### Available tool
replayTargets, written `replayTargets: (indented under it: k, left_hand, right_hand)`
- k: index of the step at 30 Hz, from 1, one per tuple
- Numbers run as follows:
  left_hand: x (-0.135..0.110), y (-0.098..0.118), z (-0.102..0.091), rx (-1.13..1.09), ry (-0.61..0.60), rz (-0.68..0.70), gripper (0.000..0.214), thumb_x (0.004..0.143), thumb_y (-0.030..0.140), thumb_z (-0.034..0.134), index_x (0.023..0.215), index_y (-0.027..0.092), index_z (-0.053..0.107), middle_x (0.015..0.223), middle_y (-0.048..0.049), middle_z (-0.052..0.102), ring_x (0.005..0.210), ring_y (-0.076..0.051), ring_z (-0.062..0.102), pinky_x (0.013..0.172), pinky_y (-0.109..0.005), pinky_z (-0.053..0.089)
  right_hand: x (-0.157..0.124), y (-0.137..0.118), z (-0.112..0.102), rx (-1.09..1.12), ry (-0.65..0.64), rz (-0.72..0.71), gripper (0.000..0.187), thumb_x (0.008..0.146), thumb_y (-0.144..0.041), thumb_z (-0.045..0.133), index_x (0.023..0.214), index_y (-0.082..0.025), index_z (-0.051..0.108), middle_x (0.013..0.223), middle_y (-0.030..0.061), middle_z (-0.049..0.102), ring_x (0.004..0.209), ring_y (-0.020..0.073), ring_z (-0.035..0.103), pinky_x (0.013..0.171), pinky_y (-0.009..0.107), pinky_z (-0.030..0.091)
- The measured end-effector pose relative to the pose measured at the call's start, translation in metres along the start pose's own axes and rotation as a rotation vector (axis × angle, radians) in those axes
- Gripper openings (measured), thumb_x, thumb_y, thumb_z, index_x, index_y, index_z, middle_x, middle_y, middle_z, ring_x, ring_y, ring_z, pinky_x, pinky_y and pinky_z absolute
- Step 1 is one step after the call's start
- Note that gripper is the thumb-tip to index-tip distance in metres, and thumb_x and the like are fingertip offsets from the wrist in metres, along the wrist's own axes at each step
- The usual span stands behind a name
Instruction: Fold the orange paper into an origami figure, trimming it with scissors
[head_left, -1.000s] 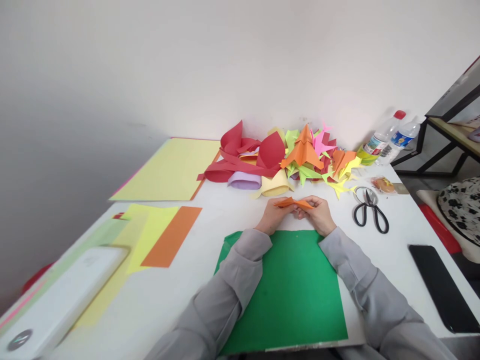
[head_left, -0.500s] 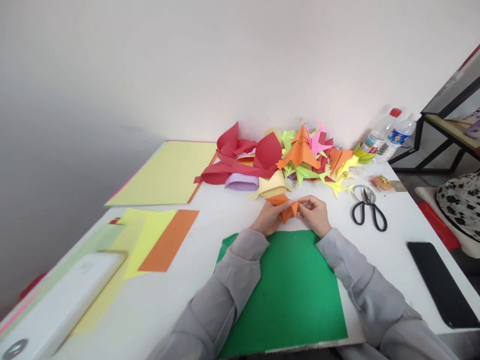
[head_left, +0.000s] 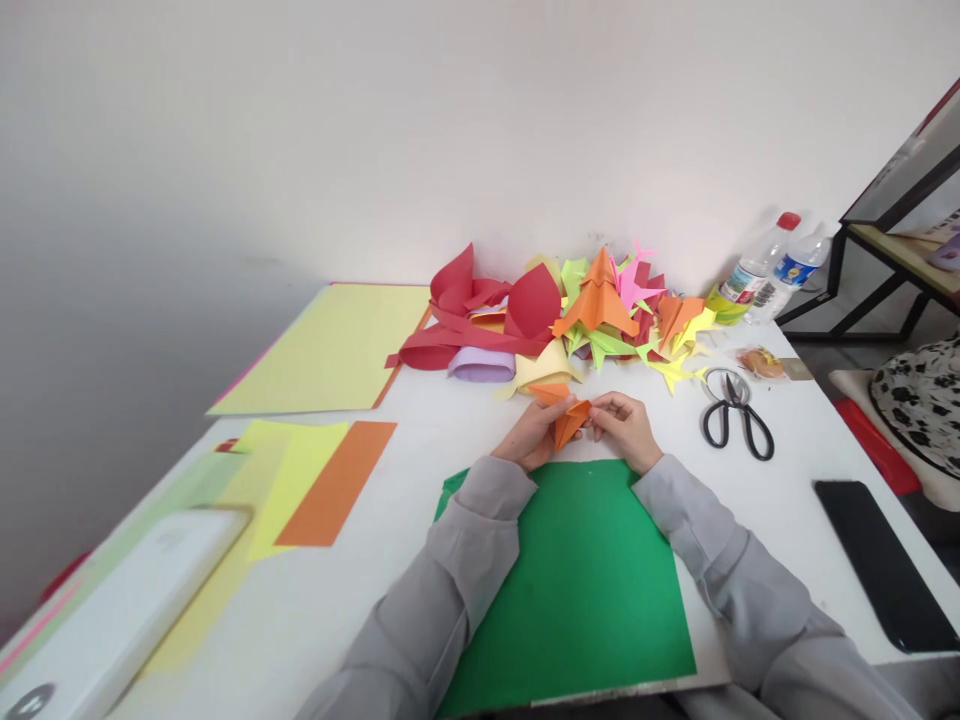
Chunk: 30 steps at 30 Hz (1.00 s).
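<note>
A folded piece of orange paper [head_left: 570, 424] with pointed ends is held between both hands, just beyond the green sheet [head_left: 592, 580]. My left hand [head_left: 531, 437] is closed on its left part, thumb on top. At its right edge, my right hand [head_left: 627, 428] pinches the paper between thumb and fingers. Part of the paper is hidden behind the left thumb and fingers. Right behind my hands lies a cream paper crown-like band [head_left: 546, 368].
Against the wall stand red paper shapes [head_left: 534, 305] and an orange paper plane [head_left: 598, 300] among other folded pieces. To the right are black-handled scissors [head_left: 736, 415], a black phone [head_left: 881, 560] and bottles [head_left: 795, 270]. Orange paper [head_left: 337, 483] and a white device [head_left: 127, 610] lie left.
The orange paper has turned slightly in my hands, and its right-hand point now lies toward my right fingers. My right hand has shifted a little; the left still grips the paper.
</note>
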<state>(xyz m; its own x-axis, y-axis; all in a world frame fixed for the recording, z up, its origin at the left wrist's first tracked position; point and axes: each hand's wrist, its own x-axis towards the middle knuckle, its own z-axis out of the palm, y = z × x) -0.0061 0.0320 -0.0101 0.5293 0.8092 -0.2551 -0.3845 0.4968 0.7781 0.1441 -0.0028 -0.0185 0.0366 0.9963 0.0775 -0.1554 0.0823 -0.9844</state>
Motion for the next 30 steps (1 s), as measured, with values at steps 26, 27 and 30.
replayTargets:
  k: [26,27,30]
  left_hand:
    - [0.0008,-0.0031,0.0022,0.044,0.042,0.015,0.023,0.065,0.029,0.076,0.069,0.011,0.064,0.062,-0.0018,0.063,0.053,-0.009,0.057,0.049,-0.019,0.049]
    - [0.001,-0.0034,0.0023,0.041,0.044,0.014,0.025,0.063,0.03,0.077,0.069,0.01,0.064,0.062,-0.0019,0.063,0.053,-0.009,0.057,0.049,-0.019,0.049]
    - [0.0011,-0.0031,0.003,0.038,0.039,0.012,0.029,0.062,0.035,0.077,0.07,0.01,0.064,0.064,-0.0034,0.064,0.054,-0.01,0.058,0.049,-0.02,0.05]
  right_hand:
    - [0.0011,-0.0018,0.0071,-0.128,0.043,0.028,0.021,0.062,-0.03,0.07,0.063,-0.02,0.052,0.042,-0.0062,0.054,0.038,0.01,0.051,0.039,0.021,0.038]
    - [0.001,-0.0023,0.0073,-0.132,0.052,0.028,0.02,0.062,-0.029,0.069,0.063,-0.02,0.052,0.042,-0.0061,0.054,0.037,0.01,0.051,0.039,0.021,0.038]
    - [0.0012,-0.0038,0.0071,-0.115,0.083,0.045,0.017,0.061,-0.026,0.067,0.062,-0.02,0.052,0.044,-0.0053,0.057,0.038,0.01,0.052,0.041,0.022,0.04]
